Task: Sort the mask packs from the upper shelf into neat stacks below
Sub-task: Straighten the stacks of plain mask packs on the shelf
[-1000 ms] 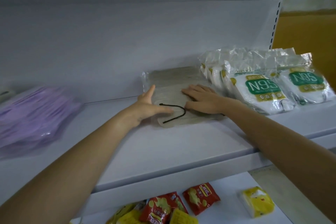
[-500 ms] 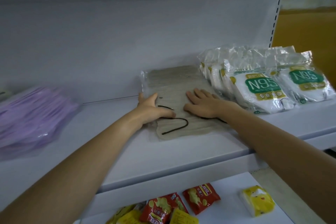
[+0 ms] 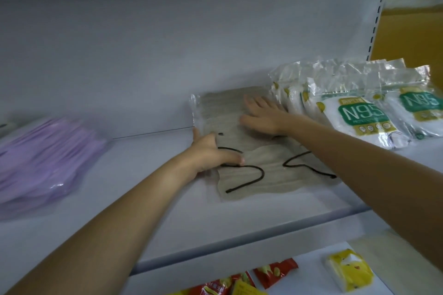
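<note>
grey mask pack (image 3: 263,175) flat mid upper shelf (image 3: 167,211), just left of N95 packs (image 3: 359,115) | left hand (image 3: 211,153) gripping its left edge, thumb on top | right hand (image 3: 261,117) spread flat on its far part

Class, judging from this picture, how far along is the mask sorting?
Done: nothing visible; the lower shelf shows snack packets, no masks. In hand: the left hand grips and the right hand presses the grey mask pack. Left: that, the purple pack and N95 packs, on the upper shelf.
</note>
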The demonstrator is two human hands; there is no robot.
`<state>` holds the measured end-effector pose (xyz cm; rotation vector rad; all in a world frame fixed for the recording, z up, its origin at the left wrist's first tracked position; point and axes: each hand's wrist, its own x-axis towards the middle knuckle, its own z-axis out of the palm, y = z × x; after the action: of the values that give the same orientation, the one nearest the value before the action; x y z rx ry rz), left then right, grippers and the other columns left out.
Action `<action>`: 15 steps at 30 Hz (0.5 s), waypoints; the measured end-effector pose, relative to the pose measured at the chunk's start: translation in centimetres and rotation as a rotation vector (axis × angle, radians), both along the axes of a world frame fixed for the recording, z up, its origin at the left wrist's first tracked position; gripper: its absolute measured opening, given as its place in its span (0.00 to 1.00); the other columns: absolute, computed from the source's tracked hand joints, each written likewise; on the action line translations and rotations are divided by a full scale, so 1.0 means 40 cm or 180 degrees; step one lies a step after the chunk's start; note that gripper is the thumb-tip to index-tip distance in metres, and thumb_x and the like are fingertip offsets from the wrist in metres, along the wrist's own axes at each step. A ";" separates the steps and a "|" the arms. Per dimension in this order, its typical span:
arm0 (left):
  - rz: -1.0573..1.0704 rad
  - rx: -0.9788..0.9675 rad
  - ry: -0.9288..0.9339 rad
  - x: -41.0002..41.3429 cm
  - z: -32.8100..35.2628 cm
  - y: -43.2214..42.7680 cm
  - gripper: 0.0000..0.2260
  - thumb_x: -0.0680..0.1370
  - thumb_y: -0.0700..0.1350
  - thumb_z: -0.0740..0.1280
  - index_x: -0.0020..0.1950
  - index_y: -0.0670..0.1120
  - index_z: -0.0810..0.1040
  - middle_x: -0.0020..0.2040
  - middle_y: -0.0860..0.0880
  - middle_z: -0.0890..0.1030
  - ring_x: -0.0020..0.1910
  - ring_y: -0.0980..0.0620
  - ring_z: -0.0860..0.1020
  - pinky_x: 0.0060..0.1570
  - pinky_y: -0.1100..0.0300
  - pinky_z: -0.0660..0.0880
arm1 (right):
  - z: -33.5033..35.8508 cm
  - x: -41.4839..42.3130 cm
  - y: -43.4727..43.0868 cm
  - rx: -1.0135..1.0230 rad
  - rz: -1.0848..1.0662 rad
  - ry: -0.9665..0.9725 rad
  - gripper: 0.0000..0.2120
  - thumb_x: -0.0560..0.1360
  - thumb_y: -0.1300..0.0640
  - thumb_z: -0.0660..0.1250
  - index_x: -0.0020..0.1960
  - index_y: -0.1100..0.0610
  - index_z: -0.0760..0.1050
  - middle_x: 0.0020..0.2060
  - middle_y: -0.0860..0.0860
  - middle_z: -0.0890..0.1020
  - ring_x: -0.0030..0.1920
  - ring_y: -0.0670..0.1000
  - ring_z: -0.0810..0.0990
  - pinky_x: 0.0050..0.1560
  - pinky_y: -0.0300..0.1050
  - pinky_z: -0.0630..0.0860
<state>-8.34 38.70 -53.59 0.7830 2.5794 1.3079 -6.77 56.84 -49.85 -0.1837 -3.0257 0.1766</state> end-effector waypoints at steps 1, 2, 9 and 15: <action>-0.0030 0.0026 -0.0008 0.002 0.001 0.001 0.35 0.51 0.54 0.76 0.58 0.50 0.77 0.67 0.50 0.58 0.62 0.54 0.68 0.61 0.64 0.68 | -0.017 -0.010 -0.011 0.0001 0.0003 -0.0120 0.33 0.78 0.39 0.48 0.77 0.51 0.39 0.76 0.53 0.41 0.76 0.55 0.40 0.73 0.55 0.41; -0.0073 0.0047 -0.0035 0.006 0.003 0.000 0.35 0.52 0.54 0.75 0.58 0.50 0.77 0.66 0.50 0.58 0.61 0.54 0.70 0.62 0.61 0.70 | -0.036 -0.017 -0.017 0.0014 -0.0016 -0.0281 0.33 0.78 0.39 0.48 0.77 0.50 0.40 0.76 0.52 0.41 0.76 0.55 0.40 0.73 0.55 0.42; -0.0179 0.0024 -0.0175 0.020 0.011 0.001 0.40 0.49 0.54 0.77 0.61 0.47 0.74 0.67 0.50 0.58 0.61 0.49 0.72 0.61 0.55 0.74 | -0.004 -0.053 -0.012 -0.0031 0.0043 0.0137 0.32 0.79 0.40 0.47 0.77 0.51 0.39 0.76 0.53 0.42 0.76 0.55 0.40 0.74 0.55 0.41; -0.0136 0.0075 -0.0243 0.019 0.008 0.004 0.40 0.49 0.54 0.78 0.60 0.50 0.74 0.66 0.52 0.58 0.60 0.49 0.73 0.62 0.54 0.73 | -0.034 -0.098 -0.031 -0.0093 0.0034 -0.0011 0.31 0.79 0.41 0.48 0.77 0.51 0.43 0.76 0.53 0.42 0.76 0.54 0.41 0.73 0.54 0.41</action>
<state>-7.57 38.88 -53.25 0.7722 2.4790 1.3314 -10.69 55.60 -51.22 -0.1707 -3.0294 0.2217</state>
